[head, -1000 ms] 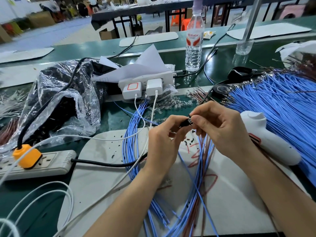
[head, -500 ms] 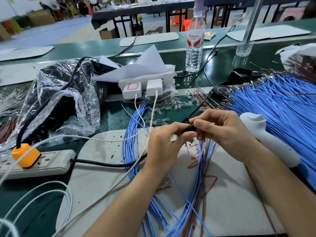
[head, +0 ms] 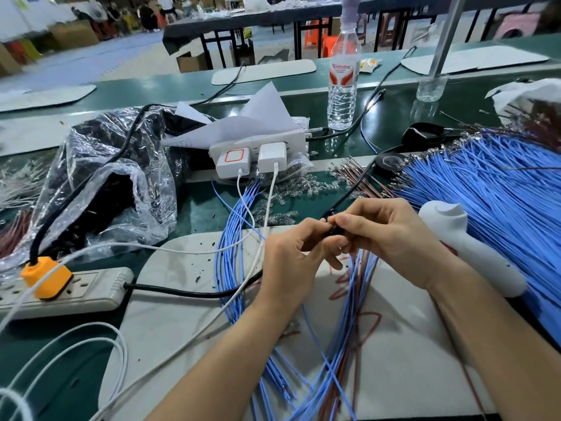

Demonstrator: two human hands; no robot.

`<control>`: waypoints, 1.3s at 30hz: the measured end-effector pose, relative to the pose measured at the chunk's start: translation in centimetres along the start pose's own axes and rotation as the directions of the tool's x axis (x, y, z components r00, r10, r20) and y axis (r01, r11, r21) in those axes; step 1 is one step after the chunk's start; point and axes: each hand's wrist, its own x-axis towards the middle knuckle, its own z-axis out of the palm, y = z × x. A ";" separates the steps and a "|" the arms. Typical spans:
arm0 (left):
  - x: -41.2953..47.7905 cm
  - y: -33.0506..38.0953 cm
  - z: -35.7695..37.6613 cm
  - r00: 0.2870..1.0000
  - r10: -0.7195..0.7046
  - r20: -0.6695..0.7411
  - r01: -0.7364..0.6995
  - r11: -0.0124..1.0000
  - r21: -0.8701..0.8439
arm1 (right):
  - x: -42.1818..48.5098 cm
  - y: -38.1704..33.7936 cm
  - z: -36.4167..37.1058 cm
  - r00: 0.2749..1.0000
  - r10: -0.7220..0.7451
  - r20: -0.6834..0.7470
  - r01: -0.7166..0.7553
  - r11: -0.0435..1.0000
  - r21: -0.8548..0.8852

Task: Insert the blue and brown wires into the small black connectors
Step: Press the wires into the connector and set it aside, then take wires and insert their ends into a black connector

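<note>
– Two hands meet: what do the left hand and right hand grip?
– Both pinch one small black connector between fingertips, above the white mat on the counter; blue and brown wires trail beneath across the mat.

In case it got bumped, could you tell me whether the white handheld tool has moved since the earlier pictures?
No; the white handheld tool keeps its place relative to the water bottle.
</note>
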 end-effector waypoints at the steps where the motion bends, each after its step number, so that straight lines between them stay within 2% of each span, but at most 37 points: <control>1: 0.0 0.1 0.0 1.000 0.014 -0.007 -0.014 1.000 0.021 | 0.0 0.0 0.1 1.000 0.008 -0.019 -0.008 1.000 0.019; 4: 0.5 0.2 0.0 0.996 0.078 -0.053 -0.072 0.992 0.102 | 0.1 0.1 0.6 0.995 0.087 -0.056 -0.075 0.981 0.179; 7: 0.7 0.0 -0.1 0.990 0.096 -0.105 -0.084 0.990 0.117 | -0.1 0.3 0.8 0.979 0.198 0.047 -0.203 0.935 0.291; 12: 0.6 0.0 -0.1 0.998 0.064 -0.012 -0.062 0.991 0.117 | -0.3 0.4 1.2 0.941 0.293 0.171 -0.337 0.871 0.357; 18: 0.6 0.2 0.1 0.998 0.056 0.040 -0.057 0.998 0.011 | -0.2 -0.1 0.5 0.928 0.321 0.187 -0.370 0.848 0.380; 23: 1.1 0.6 -0.5 0.998 -0.061 -0.023 0.060 0.997 -0.054 | 0.1 -0.4 1.1 0.971 0.219 0.094 -0.236 0.816 0.527; 25: 1.2 0.7 -1.0 0.999 -0.038 -0.028 0.040 0.994 0.103 | 0.3 -1.0 0.2 0.994 0.103 0.022 -0.096 0.795 0.599; 27: 1.3 1.0 -1.5 0.993 0.113 0.018 -0.113 0.942 0.315 | 0.3 -1.7 -0.7 0.994 0.014 -0.111 0.061 0.762 0.645; 29: 1.7 1.9 -2.0 0.980 0.187 0.070 -0.199 0.878 0.435 | 0.2 -2.3 -1.5 0.962 0.015 -0.271 0.176 0.726 0.664; 31: 2.0 3.3 -2.6 0.976 0.156 0.152 -0.213 0.825 0.524 | 0.1 -2.7 -2.3 0.925 0.066 -0.375 0.243 0.657 0.714; 33: 2.1 5.1 -3.6 0.971 0.048 0.233 -0.185 0.772 0.608 | 0.2 -2.8 -3.1 0.893 0.115 -0.436 0.281 0.615 0.737; 34: 2.0 6.1 -4.0 0.964 -0.037 0.264 -0.149 0.747 0.648 | 0.3 -2.7 -3.5 0.862 0.140 -0.488 0.283 0.666 0.691; 36: 1.4 8.2 -4.8 0.893 -0.263 0.366 -0.115 0.652 0.749 | 0.6 -2.2 -3.6 0.747 0.130 -0.652 0.220 0.877 0.427; 37: 0.8 9.2 -4.9 0.820 -0.373 0.434 -0.143 0.601 0.787 | 0.8 -1.7 -3.5 0.696 0.065 -0.715 0.145 0.963 0.229; 38: 0.0 10.0 -4.9 0.737 -0.458 0.496 -0.167 0.589 0.791 | 0.9 -1.0 -3.2 0.676 -0.040 -0.735 0.060 0.998 0.001; 39: -0.9 10.8 -4.8 0.645 -0.526 0.554 -0.164 0.613 0.773 | 1.0 -0.2 -2.8 0.701 -0.155 -0.696 -0.015 0.973 -0.232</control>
